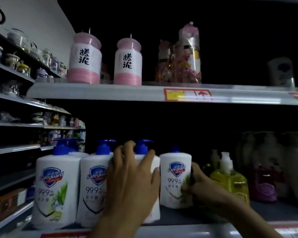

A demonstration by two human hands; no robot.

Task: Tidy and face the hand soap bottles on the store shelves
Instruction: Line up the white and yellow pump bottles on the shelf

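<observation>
Left hand (pixel 132 177) wrapped on third soap bottle (pixel 154 189); right hand (pixel 199 183) pinching fourth bottle (pixel 175 179), upright, set farther back, w/ label facing front.

Dim store aisle: long white metal shelf board (pixel 96 91) overhead, plain white end wall (pixel 41 26) left of it.
</observation>
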